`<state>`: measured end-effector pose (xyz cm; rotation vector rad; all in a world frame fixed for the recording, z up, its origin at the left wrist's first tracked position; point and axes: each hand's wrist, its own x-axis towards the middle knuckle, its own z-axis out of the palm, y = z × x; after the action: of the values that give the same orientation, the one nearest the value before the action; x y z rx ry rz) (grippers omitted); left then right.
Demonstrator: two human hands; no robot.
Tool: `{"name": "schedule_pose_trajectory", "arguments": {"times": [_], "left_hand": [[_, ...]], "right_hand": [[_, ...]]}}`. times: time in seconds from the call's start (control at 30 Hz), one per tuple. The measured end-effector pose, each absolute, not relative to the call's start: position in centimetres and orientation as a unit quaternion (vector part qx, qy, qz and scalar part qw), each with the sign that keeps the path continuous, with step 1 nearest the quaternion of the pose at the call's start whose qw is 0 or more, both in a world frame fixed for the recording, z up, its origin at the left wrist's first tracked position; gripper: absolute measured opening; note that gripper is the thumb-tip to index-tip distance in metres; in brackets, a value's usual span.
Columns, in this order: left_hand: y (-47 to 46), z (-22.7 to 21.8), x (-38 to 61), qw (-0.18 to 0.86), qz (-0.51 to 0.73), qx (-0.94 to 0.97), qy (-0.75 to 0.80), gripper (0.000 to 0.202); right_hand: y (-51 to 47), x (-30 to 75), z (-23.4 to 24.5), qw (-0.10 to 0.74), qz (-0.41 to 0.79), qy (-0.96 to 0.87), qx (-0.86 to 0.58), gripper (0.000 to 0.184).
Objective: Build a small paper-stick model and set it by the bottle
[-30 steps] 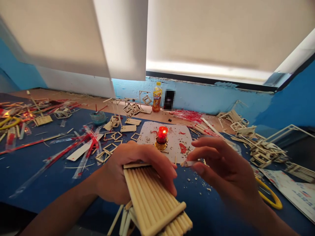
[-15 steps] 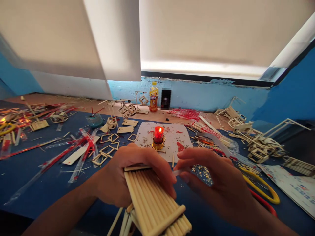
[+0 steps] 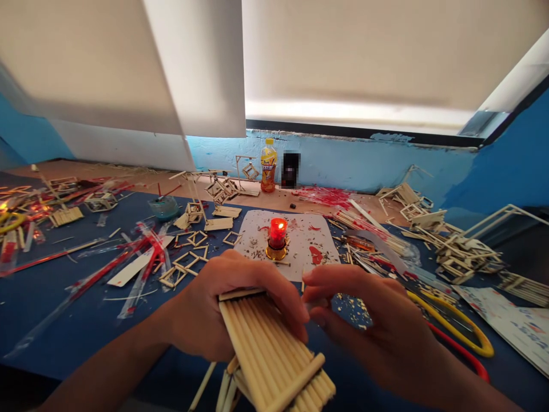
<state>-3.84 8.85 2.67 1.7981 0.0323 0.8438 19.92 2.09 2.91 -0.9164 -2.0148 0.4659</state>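
My left hand (image 3: 227, 303) is wrapped round a model of thin wooden sticks (image 3: 268, 355). Its flat panel of side-by-side sticks faces me, with a crosspiece at the near end and more sticks jutting out underneath. To the right, my right hand (image 3: 373, 326) pinches a small whitish, see-through piece (image 3: 316, 304) between thumb and fingers, close to the left fingertips. What this piece is, I cannot make out. Beyond both hands a lit red candle (image 3: 278, 232) stands on a gold-coloured holder, on a white board (image 3: 251, 229) strewn with dark bits and red wax-like flakes.
Yellow-handled scissors (image 3: 476, 337) lie by my right forearm. Stick frames (image 3: 184, 269) and red-and-clear plastic wrappers (image 3: 146, 257) cover the left side. A drink bottle (image 3: 268, 166) and a jar of bluish liquid (image 3: 163, 208) stand further back. Stick models (image 3: 467, 246) are heaped at right.
My right hand has shifted slightly, and its fingers now cover more of the small see-through piece. The left hand keeps its hold on the stick model. The view has moved a little.
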Motion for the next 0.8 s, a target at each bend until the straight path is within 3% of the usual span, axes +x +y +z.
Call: {"name": "schedule_pose_trajectory", "arguments": {"times": [0.6,0.8], "left_hand": [[9.0,3.3,-4.0,0.473,0.360,0.802,0.056,0.020],[9.5,2.9,-5.4,0.480,0.378,0.789,0.071,0.020]], "right_hand": [[2.4,19.4,2.2,0.376,0.166,-0.833,-0.370,0.026],[3.5,19.7,0.6,0.398,0.091,-0.824,-0.392,0.030]]}}
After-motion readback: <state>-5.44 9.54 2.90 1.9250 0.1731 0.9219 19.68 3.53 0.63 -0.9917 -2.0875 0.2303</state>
